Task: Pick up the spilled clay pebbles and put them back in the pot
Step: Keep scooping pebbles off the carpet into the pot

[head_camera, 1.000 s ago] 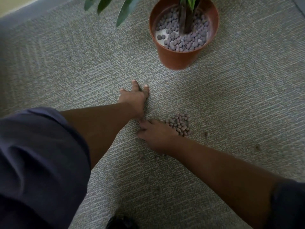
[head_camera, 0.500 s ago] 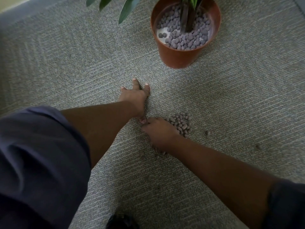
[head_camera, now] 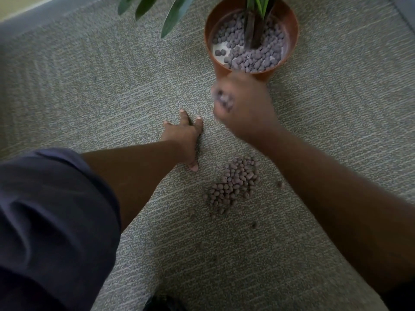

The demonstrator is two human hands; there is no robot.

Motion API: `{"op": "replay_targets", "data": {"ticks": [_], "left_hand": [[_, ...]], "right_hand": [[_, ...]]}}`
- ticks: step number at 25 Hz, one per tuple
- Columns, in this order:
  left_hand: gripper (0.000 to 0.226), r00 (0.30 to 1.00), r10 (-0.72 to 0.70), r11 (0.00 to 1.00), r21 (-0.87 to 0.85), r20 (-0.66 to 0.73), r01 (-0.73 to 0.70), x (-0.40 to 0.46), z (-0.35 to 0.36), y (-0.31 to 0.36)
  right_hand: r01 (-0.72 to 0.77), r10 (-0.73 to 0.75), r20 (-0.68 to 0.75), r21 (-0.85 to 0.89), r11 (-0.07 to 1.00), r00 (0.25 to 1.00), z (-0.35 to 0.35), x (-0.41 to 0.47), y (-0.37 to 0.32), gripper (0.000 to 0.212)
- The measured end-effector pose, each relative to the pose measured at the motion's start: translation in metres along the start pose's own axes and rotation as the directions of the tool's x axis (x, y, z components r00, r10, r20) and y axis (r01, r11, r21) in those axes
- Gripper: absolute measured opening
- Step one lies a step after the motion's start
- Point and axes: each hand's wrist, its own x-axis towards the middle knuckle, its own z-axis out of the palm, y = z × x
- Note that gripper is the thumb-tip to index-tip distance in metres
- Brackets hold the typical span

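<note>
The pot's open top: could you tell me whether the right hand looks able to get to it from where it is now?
Probably yes. The right hand, blurred and closed on some pebbles, is raised just in front of the pot, and nothing lies between them. The plant stem stands further back, leaving the near side open.

- Likely an office or similar indoor room, seen at floor level.
- Grey-green, low-pile ribbed carpet point(head_camera: 89, 90) covers the floor (the hard-wearing commercial sort).
- A grey baseboard point(head_camera: 45, 19) edges it under a pale wall.
- A potted plant point(head_camera: 258, 16) stands in a terracotta-coloured pot point(head_camera: 292, 30).
</note>
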Motion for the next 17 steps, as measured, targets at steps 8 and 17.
{"op": "replay_targets", "data": {"ticks": [8,17], "left_hand": [[0.153,1.0,-0.01,1.0,0.006,0.014,0.009,0.001,0.0,0.0],[0.154,1.0,0.0,1.0,-0.008,0.009,0.0,0.004,0.004,-0.002]], "right_hand": [[-0.172,0.192,-0.172,0.126,0.977,0.966,-0.024,0.055,0.037,0.043],[-0.169,0.169,0.008,0.061,0.984,0.986,0.025,-0.046,0.045,0.022]]}}
